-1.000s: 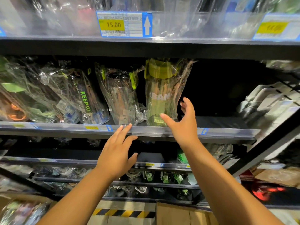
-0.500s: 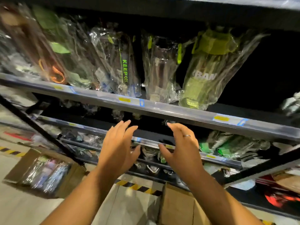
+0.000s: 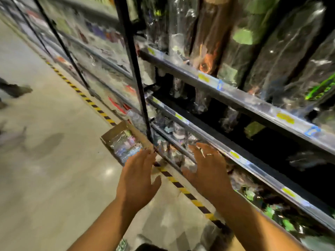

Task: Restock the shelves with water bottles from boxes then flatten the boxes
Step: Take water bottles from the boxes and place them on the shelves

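An open cardboard box point(image 3: 110, 135) holding several plastic-wrapped water bottles point(image 3: 126, 144) sits on the floor against the shelving, left of centre. My left hand point(image 3: 138, 178) hovers just below and right of the box, fingers spread, holding nothing. My right hand point(image 3: 208, 169), a ring on one finger, is held open in front of the lower shelf edge point(image 3: 233, 153) and grips nothing. More wrapped bottles point(image 3: 272, 48) stand on the upper shelf at the right. The picture is blurred by motion.
A black shelf upright point(image 3: 137, 84) rises between the box and the bottle shelves. Yellow-black hazard tape point(image 3: 183, 189) runs along the floor at the shelf foot. A person's foot point(image 3: 15, 89) shows at the far left on the pale floor.
The view has swung down and left towards the floor box. Both hands have dropped from the bottle shelf to the lower shelves, still open and holding nothing.
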